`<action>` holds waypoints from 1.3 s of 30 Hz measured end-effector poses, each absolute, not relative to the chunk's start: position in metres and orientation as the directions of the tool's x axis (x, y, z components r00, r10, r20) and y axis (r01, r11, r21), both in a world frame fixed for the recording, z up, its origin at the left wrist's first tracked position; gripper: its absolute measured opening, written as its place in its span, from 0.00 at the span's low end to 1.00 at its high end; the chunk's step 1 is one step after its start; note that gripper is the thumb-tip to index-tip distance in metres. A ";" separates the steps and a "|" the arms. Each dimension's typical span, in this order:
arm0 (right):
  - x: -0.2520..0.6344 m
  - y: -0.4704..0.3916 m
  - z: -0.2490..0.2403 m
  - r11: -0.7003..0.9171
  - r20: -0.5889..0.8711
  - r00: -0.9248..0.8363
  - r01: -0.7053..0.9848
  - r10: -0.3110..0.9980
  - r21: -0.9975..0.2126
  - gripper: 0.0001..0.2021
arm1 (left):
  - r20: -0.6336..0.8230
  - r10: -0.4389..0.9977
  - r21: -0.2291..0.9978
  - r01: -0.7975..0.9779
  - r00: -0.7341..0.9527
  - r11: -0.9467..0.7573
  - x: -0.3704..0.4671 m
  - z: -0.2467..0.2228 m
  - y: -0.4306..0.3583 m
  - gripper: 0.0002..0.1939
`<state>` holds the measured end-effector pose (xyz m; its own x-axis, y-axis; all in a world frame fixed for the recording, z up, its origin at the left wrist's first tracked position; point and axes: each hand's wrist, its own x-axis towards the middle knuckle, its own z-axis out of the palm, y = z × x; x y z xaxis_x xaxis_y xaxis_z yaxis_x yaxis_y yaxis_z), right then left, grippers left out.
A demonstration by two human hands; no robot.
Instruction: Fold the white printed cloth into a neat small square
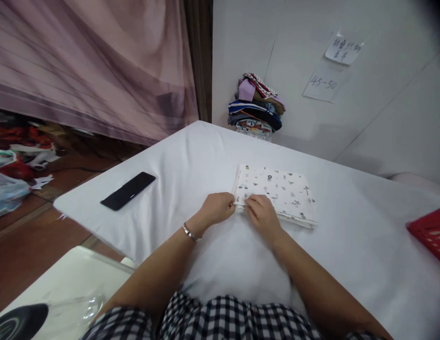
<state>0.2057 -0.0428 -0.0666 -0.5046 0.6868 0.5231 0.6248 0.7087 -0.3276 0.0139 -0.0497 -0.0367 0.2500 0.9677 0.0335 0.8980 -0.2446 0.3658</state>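
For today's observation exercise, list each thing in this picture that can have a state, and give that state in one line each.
Patterned cloth: folded flat, lying on the white table.
Left hand: pinching the cloth's near corner.
Right hand: fingers on the same corner.
Phone: lying flat, screen dark.
Pile of clothes: folded, stacked against the wall.
Red basket: at the table's right edge, contents unseen.

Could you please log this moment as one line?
left hand: pinching folded printed cloth edge | right hand: pinching same edge | cloth: flat on white table | phone: left, untouched
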 end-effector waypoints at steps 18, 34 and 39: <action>0.184 -0.077 -0.081 0.464 0.097 -0.470 0.777 0.877 -0.426 0.21 | 0.061 0.965 0.412 0.874 0.257 -0.259 0.010 -0.038 -0.049 0.05; 0.169 -0.078 -0.065 0.335 -0.070 -0.441 0.766 0.895 -0.549 0.15 | 0.021 0.951 0.247 0.920 0.307 -0.303 0.019 -0.027 -0.058 0.07; 0.168 -0.075 -0.067 0.339 -0.078 -0.453 0.759 0.888 -0.556 0.14 | -0.020 0.965 0.277 0.929 0.261 -0.245 0.018 -0.029 -0.056 0.06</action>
